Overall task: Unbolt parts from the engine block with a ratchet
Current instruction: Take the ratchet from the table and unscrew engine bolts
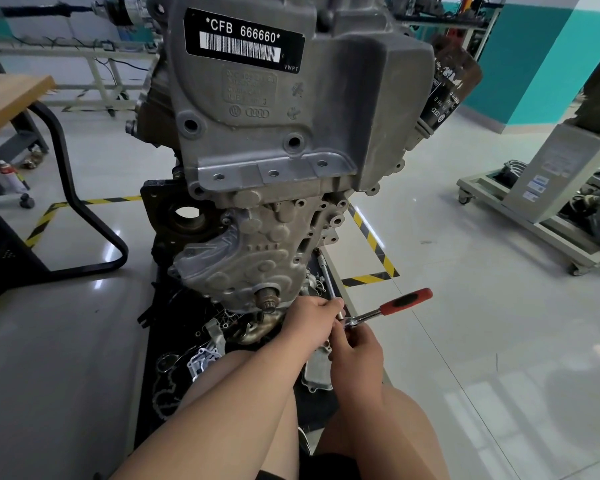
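Observation:
A grey aluminium engine block [274, 140] stands upright in front of me, with a black barcode label near its top. A ratchet [392, 306] with a red and black handle points out to the right, low beside the block. A long chrome extension bar [328, 275] runs from the ratchet head up along the block's right side. My left hand [312, 322] is closed around the lower end of the extension, by the ratchet head. My right hand [355, 348] grips the ratchet head from below. The bolt itself is hidden.
Loose removed parts and gaskets [201, 362] lie on a black mat [149, 393] under the block. A black table leg [66, 174] stands to the left. A wheeled stand [541, 209] is on the right. Yellow-black tape [371, 237] marks the floor.

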`<state>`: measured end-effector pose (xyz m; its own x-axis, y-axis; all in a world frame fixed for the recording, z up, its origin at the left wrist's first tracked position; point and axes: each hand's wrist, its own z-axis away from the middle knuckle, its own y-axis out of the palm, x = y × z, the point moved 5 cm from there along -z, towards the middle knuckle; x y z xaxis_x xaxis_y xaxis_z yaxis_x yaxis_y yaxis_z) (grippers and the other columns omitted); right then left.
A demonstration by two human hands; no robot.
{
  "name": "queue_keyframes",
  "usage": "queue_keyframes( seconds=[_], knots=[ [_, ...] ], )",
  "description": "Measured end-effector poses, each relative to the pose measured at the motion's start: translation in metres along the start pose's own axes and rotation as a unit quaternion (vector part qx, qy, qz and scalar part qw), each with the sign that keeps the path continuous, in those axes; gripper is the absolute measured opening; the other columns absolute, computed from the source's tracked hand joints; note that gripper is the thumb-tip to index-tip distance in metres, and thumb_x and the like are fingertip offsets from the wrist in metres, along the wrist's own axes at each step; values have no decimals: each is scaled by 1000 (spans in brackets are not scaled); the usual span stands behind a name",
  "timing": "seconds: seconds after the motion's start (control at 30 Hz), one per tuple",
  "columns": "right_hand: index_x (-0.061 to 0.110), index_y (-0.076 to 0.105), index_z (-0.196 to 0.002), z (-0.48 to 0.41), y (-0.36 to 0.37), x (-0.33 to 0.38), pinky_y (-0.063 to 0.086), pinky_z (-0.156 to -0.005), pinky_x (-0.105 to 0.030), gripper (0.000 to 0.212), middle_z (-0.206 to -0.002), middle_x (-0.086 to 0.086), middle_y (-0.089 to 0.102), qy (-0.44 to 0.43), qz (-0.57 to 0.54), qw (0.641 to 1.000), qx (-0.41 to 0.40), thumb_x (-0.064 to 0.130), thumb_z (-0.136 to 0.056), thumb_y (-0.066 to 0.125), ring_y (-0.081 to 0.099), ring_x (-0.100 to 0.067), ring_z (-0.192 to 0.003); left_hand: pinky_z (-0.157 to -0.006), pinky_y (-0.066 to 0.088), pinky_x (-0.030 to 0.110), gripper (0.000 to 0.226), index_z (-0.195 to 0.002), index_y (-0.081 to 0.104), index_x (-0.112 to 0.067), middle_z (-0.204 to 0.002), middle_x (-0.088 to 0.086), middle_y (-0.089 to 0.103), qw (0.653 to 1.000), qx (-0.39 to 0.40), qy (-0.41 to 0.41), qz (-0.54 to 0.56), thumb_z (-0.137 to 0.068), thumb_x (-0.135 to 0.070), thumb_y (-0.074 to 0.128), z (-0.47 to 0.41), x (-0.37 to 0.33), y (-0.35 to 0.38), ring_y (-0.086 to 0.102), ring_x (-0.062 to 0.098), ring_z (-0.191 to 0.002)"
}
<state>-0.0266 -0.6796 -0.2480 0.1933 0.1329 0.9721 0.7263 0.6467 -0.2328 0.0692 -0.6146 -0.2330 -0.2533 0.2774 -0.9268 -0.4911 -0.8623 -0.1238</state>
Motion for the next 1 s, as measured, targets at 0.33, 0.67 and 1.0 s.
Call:
queue_keyframes(
  seconds=[0.33, 0.67, 1.0],
  knots=[
    [8, 59, -62, -3, 11, -10, 38, -38, -20, 63, -46, -9, 53, 101, -90, 990, 49, 46, -104, 32, 48, -16, -40, -57, 42, 22, 38, -87, 70, -2, -73, 3, 61, 998, -2, 11, -54, -92, -38, 59, 3, -6, -2, 52, 14, -64],
    [21, 54, -43, -2, 20, -24, 34, -48, -26, 82, -37, -2, 40, 182, -82, 973, 120, 69, -94, 10, 44, -21, -36, -36, 28, 12, 33, -76, 67, -16, -55, 2, 57, 999, 33, -31, -28, -98, -32, 50, 6, -5, 1, 41, 12, -31],
    [21, 55, -39, 2, 19, -17, 35, -48, -26, 83, -39, -2, 42, 183, -62, 974, 117, 63, -99, 15, 45, -19, -38, -42, 37, 14, 37, -86, 70, -2, -56, 0, 51, 998, -3, 3, -56, -95, -34, 55, 8, -7, -4, 43, 9, -42]
  ],
)
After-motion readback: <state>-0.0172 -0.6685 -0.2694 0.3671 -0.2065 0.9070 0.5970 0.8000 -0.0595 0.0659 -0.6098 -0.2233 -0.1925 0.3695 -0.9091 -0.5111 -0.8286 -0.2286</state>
